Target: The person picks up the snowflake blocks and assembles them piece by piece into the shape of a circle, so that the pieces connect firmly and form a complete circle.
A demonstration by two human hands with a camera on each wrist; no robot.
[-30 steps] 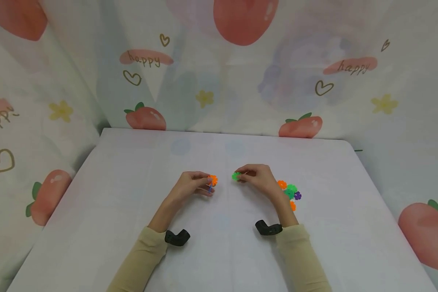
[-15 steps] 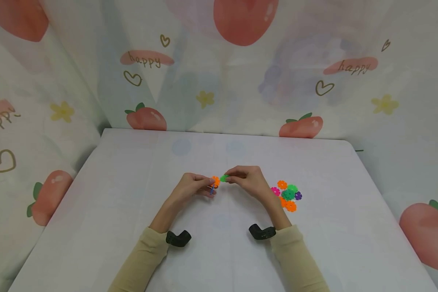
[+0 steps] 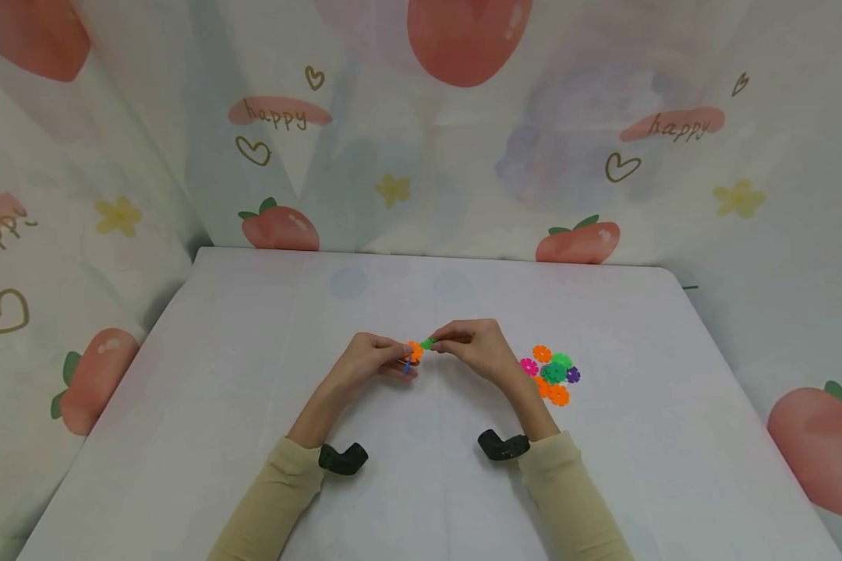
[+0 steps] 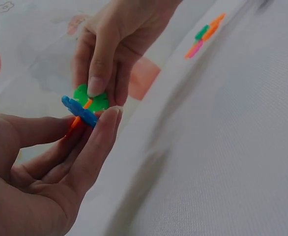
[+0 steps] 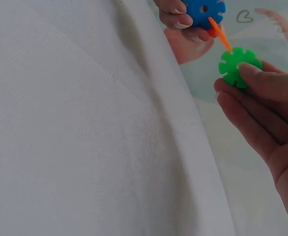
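Note:
My left hand point(image 3: 365, 358) grips a small set of joined snowflake discs: a notched blue disc point(image 5: 204, 11) with an orange disc point(image 3: 415, 351) slotted into it at an angle. Between thumb and fingertips of my right hand point(image 3: 479, 344) is a notched green disc point(image 5: 236, 67). In the right wrist view the green disc's rim meets the orange disc's outer edge. The left wrist view shows the green disc behind the blue one, its front partly under my right thumb. Both hands are raised over the middle of the white table.
Beside my right forearm lies a loose cluster of snowflake discs on the table point(image 3: 421, 483): a pink disc point(image 3: 529, 367), a purple disc point(image 3: 573, 375), a dark green disc point(image 3: 553, 373), a light green one and several orange ones. Printed cloth point(image 3: 449, 171) hangs behind the table.
My right hand has moved left, bringing the green disc from a gap away up to the orange disc, and has turned it more edge-on. The left hand has barely shifted.

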